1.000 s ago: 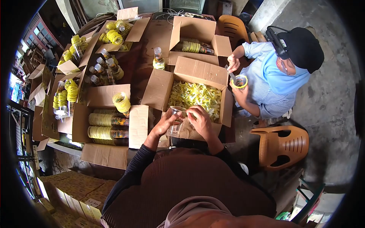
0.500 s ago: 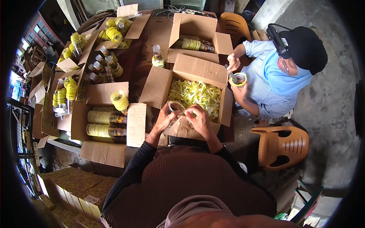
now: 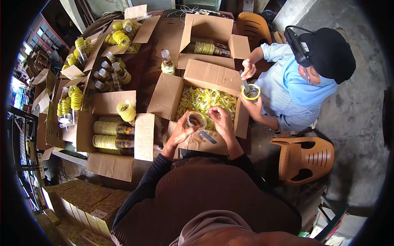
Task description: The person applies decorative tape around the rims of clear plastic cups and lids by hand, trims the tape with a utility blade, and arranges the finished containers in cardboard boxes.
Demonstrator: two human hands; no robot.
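Observation:
My left hand (image 3: 180, 132) is wrapped round a clear plastic cup (image 3: 196, 119) with its open mouth facing up. Just right of the cup is my right hand (image 3: 222, 121), its fingertips pinched together; whatever they hold is too small to make out. Both hands are over the near side of a carton (image 3: 211, 74) filled with small yellow-and-white packets (image 3: 205, 99). A narrow grey strip, like a blade (image 3: 208, 137), shows below my left fingers over the front flap. Whether it lies there or is held, I cannot tell.
Left, an open carton (image 3: 144, 137) contains stacked yellow-rimmed cups (image 3: 107, 140); more cups (image 3: 126, 111) stand on it. Several filled jars (image 3: 110, 70) are behind. To the right, a co-worker (image 3: 287, 88) holds a cup (image 3: 250, 93) and a flat tool. An orange chair (image 3: 305, 160) stands nearby.
My right hand has moved up and slightly right, away from the cup. The cup has shifted slightly right, and the grey strip now shows below it. The co-worker's cup is lower.

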